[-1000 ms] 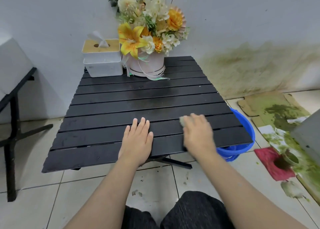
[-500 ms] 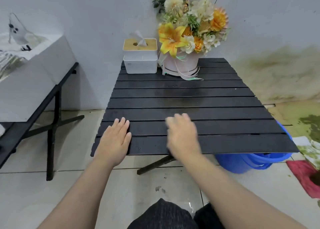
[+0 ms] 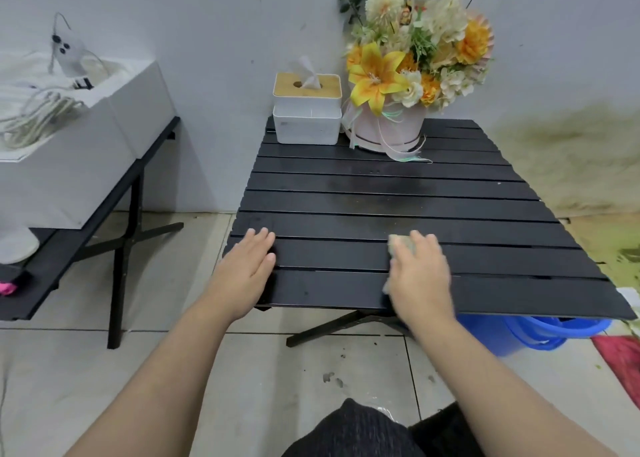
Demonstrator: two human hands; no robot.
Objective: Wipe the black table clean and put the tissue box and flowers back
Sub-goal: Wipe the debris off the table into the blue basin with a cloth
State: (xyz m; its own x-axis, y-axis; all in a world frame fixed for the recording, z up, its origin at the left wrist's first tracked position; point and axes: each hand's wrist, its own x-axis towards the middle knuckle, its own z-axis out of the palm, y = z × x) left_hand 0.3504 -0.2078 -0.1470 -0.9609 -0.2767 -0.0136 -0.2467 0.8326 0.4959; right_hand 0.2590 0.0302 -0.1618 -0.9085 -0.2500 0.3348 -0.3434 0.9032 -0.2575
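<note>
The black slatted table (image 3: 398,197) fills the middle of the view, with damp streaks across its centre slats. A white tissue box (image 3: 307,114) with a wooden lid stands at its far left corner. Beside it on the right sits a pale pink pot of yellow and orange flowers (image 3: 412,65). My left hand (image 3: 247,268) lies flat, fingers together, on the near left corner of the table. My right hand (image 3: 417,273) presses a pale cloth (image 3: 398,245) onto the near slats; the cloth's edge peeks out past my fingers.
A blue bucket (image 3: 530,332) sits on the floor under the table's near right corner. A black bench (image 3: 104,200) on the left carries a white box with cables. Green-stained cardboard and a red rag (image 3: 620,356) lie on the floor at right.
My view has swung left, so the table sits further right in frame. My right hand with the cloth slid left along the near slats, then back right. My left hand stays on the near left corner.
</note>
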